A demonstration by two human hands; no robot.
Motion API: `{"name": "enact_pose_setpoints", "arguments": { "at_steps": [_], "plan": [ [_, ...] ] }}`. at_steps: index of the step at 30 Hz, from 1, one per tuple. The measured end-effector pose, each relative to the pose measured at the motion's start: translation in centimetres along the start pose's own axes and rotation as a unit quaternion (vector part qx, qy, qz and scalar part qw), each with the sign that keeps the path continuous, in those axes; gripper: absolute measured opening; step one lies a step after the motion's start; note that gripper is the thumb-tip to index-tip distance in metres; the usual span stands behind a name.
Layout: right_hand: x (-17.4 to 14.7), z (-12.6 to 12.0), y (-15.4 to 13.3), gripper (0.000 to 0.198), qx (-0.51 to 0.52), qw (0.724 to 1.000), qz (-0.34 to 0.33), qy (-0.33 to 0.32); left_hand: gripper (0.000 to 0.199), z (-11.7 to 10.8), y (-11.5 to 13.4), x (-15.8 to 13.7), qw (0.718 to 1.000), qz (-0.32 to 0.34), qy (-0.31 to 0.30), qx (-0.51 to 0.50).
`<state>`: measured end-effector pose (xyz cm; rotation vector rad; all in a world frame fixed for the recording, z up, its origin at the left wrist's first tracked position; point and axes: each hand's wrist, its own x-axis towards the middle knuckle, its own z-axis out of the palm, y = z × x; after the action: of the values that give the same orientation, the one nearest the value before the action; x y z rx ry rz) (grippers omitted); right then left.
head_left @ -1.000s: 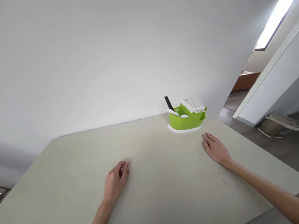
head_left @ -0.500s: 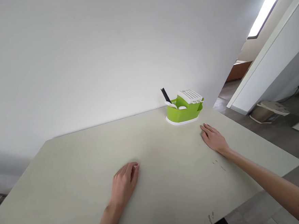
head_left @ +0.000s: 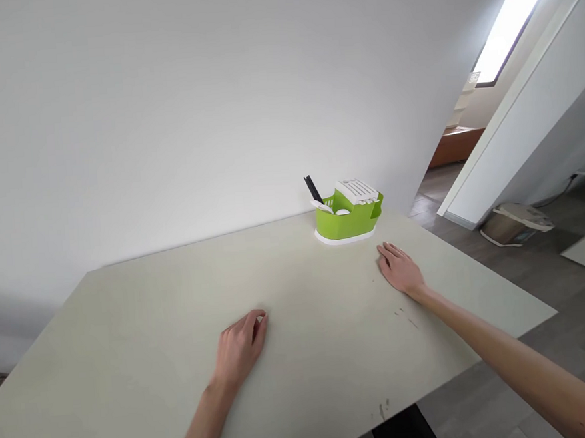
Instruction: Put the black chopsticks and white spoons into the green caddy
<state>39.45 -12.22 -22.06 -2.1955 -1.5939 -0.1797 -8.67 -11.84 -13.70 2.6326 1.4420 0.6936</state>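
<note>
My left hand [head_left: 240,348] rests on the pale table [head_left: 144,323] with its fingers curled in and the thumb close to the index fingertip; no object shows in it. Farther right, my right hand [head_left: 400,269] lies palm down on the tabletop, fingers stretched out and holding nothing. Just beyond those fingertips stands a green and white kitchen utensil holder [head_left: 345,223], apart from the hand. A black handle [head_left: 313,189] leans out of its left side, and white rounded pieces, perhaps spoons, lie inside. Its slotted white top [head_left: 357,191] covers the right part.
A white wall [head_left: 190,119] runs along the table's back edge. Dark marks [head_left: 404,316] spot the tabletop near my right forearm. Beyond the right edge are grey floor, a brownish bin [head_left: 516,223] and a doorway. Something black [head_left: 405,430] is below the front edge.
The view has shifted slightly, so the utensil holder and my right hand appear a little farther left. Both hands stay resting on the table.
</note>
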Motion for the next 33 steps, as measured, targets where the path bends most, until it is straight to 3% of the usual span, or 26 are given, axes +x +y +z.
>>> {"name": "enact_pose_setpoints", "arguments": {
  "at_steps": [17,28,33],
  "plan": [
    [0.6,0.5,-0.1,0.052,0.027,0.999,-0.019,0.01,0.035,-1.2,1.6,0.1,0.998,-0.052,0.009,0.039],
    [0.9,0.6,-0.2,0.051,0.031,0.999,-0.019,0.012,0.037,-1.3,0.9,0.1,0.994,-0.102,0.025,0.015],
    [0.9,0.5,-0.2,0.05,0.026,0.999,-0.016,0.016,0.035,-1.2,0.9,0.1,0.996,-0.084,0.024,0.005]
  ]
}}
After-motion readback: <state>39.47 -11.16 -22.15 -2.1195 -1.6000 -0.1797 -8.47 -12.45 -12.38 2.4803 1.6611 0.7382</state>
